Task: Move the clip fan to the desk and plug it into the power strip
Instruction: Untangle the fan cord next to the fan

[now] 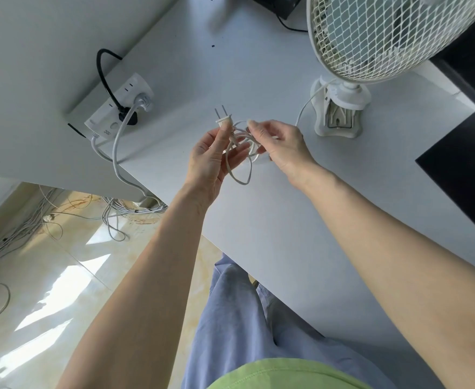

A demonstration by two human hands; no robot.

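Observation:
The white clip fan (371, 37) stands on its clamp base (338, 113) at the right of the white desk (258, 66). Its white cord (305, 108) runs from the base to a bundle of loops (244, 153) between my hands. My left hand (211, 161) pinches the two-pin plug (223, 120), prongs pointing up and away. My right hand (280, 144) grips the looped cord. The white power strip (113, 113) lies at the desk's left edge, apart from the plug, with a black plug (127, 116) and a white plug (142, 101) in it.
A dark device (275, 2) with a black cable sits at the desk's far edge. Dark furniture (469, 136) borders the desk on the right. Several loose cables (113, 214) lie on the tiled floor below the desk's left side.

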